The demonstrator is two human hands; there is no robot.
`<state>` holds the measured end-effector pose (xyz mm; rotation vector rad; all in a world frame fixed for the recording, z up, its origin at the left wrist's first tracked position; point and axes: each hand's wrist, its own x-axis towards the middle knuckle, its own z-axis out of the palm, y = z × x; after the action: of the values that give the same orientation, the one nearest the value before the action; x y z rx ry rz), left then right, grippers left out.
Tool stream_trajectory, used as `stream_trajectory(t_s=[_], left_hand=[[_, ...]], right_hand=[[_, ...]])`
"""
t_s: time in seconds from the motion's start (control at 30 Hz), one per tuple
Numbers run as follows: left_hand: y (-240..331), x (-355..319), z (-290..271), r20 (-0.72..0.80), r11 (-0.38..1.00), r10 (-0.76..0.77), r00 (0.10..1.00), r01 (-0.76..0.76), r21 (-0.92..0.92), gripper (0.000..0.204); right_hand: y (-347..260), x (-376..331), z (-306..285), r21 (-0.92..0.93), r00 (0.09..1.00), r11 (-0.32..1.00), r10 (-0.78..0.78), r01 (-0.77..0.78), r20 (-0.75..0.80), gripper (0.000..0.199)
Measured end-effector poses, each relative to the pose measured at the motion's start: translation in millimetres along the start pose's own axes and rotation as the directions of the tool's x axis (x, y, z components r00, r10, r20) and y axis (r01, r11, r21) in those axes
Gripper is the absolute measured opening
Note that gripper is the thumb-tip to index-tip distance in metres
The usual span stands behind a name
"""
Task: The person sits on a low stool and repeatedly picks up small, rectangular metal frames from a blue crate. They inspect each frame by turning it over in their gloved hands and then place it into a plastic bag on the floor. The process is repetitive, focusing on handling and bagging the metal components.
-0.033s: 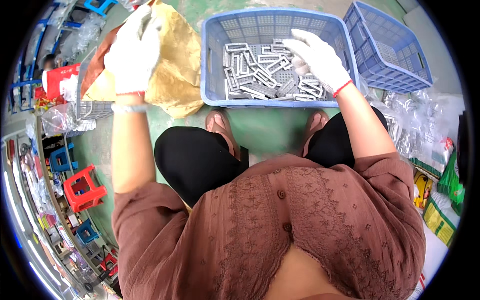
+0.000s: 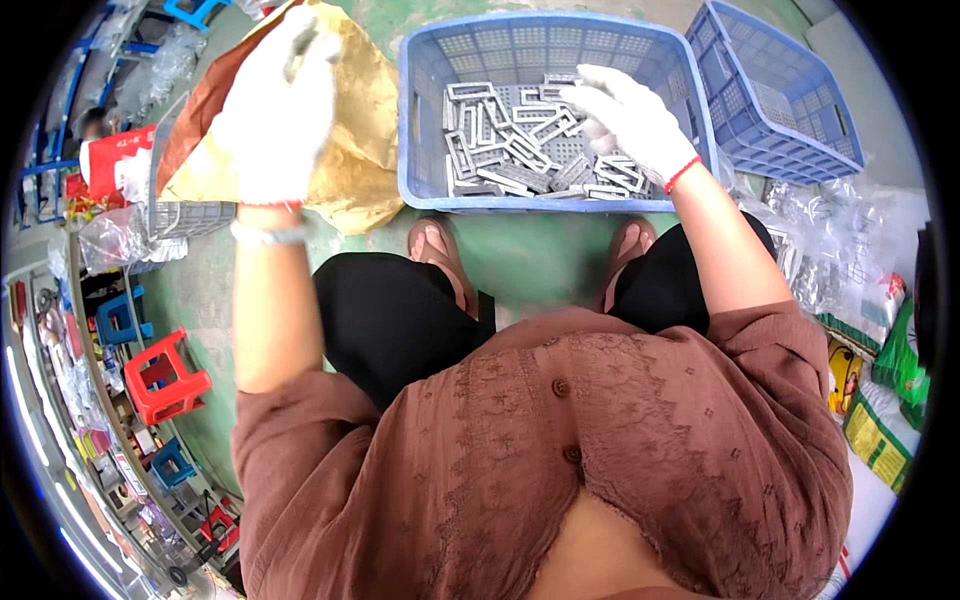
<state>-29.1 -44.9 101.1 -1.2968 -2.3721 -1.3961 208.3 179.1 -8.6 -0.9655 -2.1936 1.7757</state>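
Observation:
My left hand, in a white knitted glove, is over a yellow-brown paper sack on the left; motion smears its fingers, and whether it holds anything is unclear. My right hand, gloved the same way, hovers over the right part of a blue plastic basket. Its fingers are extended and a little bent, with nothing visible in them. Inside the basket lie several grey rectangular frame-like parts, loosely heaped, some hidden behind my right hand.
Another blue basket stands tilted at the right, near clear plastic bags. A grey crate sits beside the sack. On the left are a red stool and crowded shelves. My feet are just before the basket.
My left hand has shifted slightly to the right over the sack. My right hand stays nearly in place above the basket.

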Motion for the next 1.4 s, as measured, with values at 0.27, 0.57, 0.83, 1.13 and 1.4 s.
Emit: stream_trajectory(t_s=[0.27, 0.57, 0.83, 1.13, 1.4], left_hand=[[3.0, -70.4, 70.7, 0.166, 0.995, 0.005, 0.986, 0.011, -0.097, 0.030], [13.6, -40.3, 65.7, 0.399, 0.981, -0.189, 0.897, 0.155, 0.117, 0.026], [-7.4, -42.9, 74.5, 0.450, 0.965, -0.229, 0.863, 0.263, -0.015, 0.032], [-14.7, -40.7, 88.4, 0.504, 0.940, -0.279, 0.817, 0.340, -0.031, 0.033], [-12.1, -37.4, 94.1, 0.514, 0.955, -0.269, 0.815, 0.295, 0.031, 0.032]], right_hand=[[72.3, 70.8, 35.8, -0.800, 0.946, 0.575, 0.129, 0.173, 0.297, 0.075], [147.1, 142.4, 95.6, -0.873, 0.806, 0.479, 0.480, 0.091, 0.347, 0.121], [162.3, 134.1, 138.3, -0.922, 0.803, 0.386, 0.556, -0.019, 0.216, 0.136], [232.8, 185.6, 112.3, -0.748, 0.804, 0.636, 0.538, -0.192, 0.251, 0.110], [212.1, 177.0, 106.3, -0.769, 0.722, 0.628, 0.586, -0.117, 0.368, 0.113]])
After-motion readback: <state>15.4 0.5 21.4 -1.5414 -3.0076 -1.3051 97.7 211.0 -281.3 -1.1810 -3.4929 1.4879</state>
